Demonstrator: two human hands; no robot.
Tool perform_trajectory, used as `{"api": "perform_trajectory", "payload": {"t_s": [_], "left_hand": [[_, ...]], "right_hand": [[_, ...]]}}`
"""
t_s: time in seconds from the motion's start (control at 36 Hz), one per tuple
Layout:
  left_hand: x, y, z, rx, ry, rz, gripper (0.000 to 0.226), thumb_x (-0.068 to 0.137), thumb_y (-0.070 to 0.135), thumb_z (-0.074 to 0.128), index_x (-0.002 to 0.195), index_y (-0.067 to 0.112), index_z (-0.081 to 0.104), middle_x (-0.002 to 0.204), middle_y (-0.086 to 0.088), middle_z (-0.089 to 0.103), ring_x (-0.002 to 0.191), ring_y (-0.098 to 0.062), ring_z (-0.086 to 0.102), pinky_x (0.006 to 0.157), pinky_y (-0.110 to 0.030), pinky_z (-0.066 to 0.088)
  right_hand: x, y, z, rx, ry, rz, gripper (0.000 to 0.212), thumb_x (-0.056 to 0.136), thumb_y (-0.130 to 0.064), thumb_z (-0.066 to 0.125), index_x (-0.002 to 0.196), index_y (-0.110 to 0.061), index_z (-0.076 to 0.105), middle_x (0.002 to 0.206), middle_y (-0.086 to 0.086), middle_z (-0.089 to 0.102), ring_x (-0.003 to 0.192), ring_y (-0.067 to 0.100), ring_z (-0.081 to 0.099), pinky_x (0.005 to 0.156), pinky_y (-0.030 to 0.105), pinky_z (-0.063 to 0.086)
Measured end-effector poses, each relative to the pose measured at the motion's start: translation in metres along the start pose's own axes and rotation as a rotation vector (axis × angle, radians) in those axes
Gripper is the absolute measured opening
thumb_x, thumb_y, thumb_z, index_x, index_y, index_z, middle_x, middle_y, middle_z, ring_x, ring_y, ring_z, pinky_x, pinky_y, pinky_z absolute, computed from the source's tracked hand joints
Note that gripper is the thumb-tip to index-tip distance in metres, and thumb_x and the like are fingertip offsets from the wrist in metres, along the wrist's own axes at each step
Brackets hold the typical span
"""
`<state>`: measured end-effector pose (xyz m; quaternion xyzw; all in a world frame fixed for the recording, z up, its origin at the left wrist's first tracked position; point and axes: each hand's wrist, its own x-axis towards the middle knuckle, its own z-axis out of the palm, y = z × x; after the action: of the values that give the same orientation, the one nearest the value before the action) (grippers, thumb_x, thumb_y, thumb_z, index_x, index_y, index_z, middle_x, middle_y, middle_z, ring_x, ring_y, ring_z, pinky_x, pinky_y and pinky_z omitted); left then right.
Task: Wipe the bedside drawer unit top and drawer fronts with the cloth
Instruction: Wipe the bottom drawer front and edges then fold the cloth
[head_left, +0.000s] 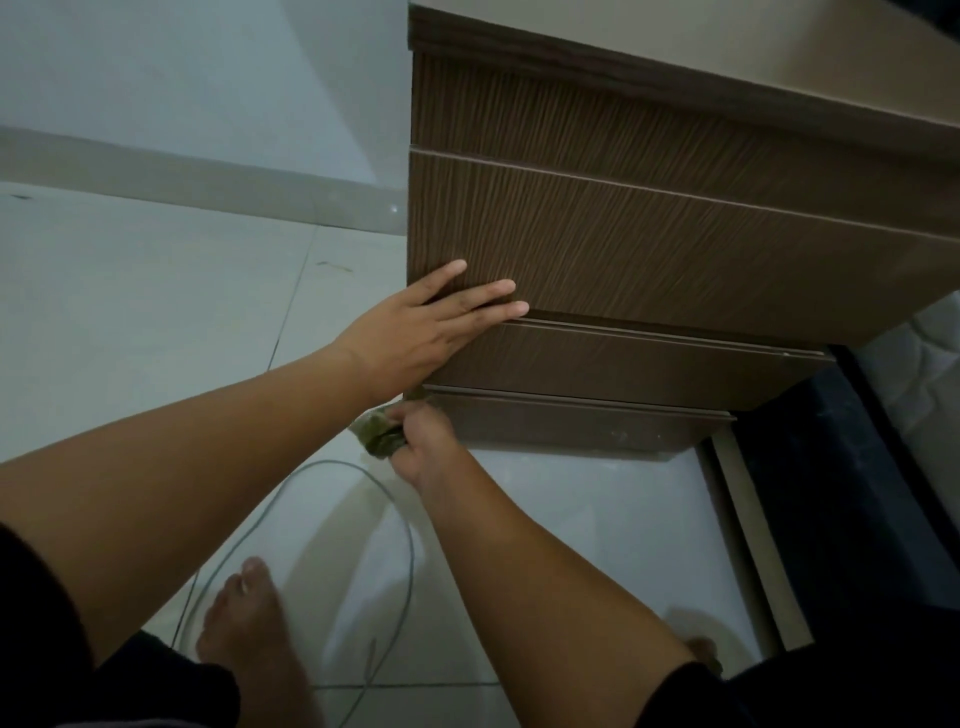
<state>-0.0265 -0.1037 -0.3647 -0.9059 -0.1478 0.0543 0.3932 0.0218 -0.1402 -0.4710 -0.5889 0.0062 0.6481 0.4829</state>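
The dark brown wood-grain bedside drawer unit (649, 244) fills the upper right, seen from above; its pale top (779, 47) shows at the top edge. My left hand (431, 327) lies flat with straight fingers against the left end of the drawer fronts. Below it, my right hand (421, 441) grips a crumpled green cloth (382, 434) at the lower left corner of the unit, by the bottom drawer front (571, 421). Most of the cloth is hidden in my fist.
Pale floor tiles (156, 291) spread to the left and below. A thin grey cable (363, 473) loops over the floor near my bare foot (244, 613). A dark bed frame and mattress edge (883, 467) stand right of the unit. A white wall with skirting (208, 176) runs behind.
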Motion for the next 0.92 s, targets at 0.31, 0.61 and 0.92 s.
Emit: {"api": "perform_trajectory", "payload": {"t_s": [0.31,0.61,0.92], "left_hand": [[0.003,-0.003,0.011,0.106,0.135,0.069,0.058,0.088,0.011,0.032,0.145,0.008,0.026,0.151,-0.011,-0.019,0.139,-0.027,-0.017,0.114,-0.047,-0.001],[0.008,0.001,0.018,0.071,0.205,0.072,0.057,0.082,0.009,0.045,0.139,0.016,0.044,0.151,-0.006,-0.007,0.141,-0.023,-0.007,0.114,-0.044,0.004],[0.01,0.003,0.024,0.058,0.228,0.039,0.059,0.082,0.009,0.041,0.141,0.015,0.04,0.152,-0.004,-0.001,0.141,-0.02,-0.001,0.116,-0.043,0.004]], "right_hand": [[0.018,0.031,-0.029,0.115,0.139,0.078,0.017,0.093,-0.001,0.038,0.077,-0.001,0.045,0.056,0.017,0.054,0.055,0.025,0.046,0.09,0.045,0.048],[0.041,0.016,-0.031,0.385,0.078,0.031,0.026,0.095,-0.002,0.023,0.085,0.002,0.047,0.065,0.012,0.039,0.026,0.012,0.042,0.026,0.013,0.029],[0.052,-0.001,-0.021,0.464,0.071,0.035,0.034,0.089,0.0,0.02,0.061,-0.011,0.034,0.058,0.003,0.028,0.027,0.009,0.029,0.027,0.011,0.02]]}}
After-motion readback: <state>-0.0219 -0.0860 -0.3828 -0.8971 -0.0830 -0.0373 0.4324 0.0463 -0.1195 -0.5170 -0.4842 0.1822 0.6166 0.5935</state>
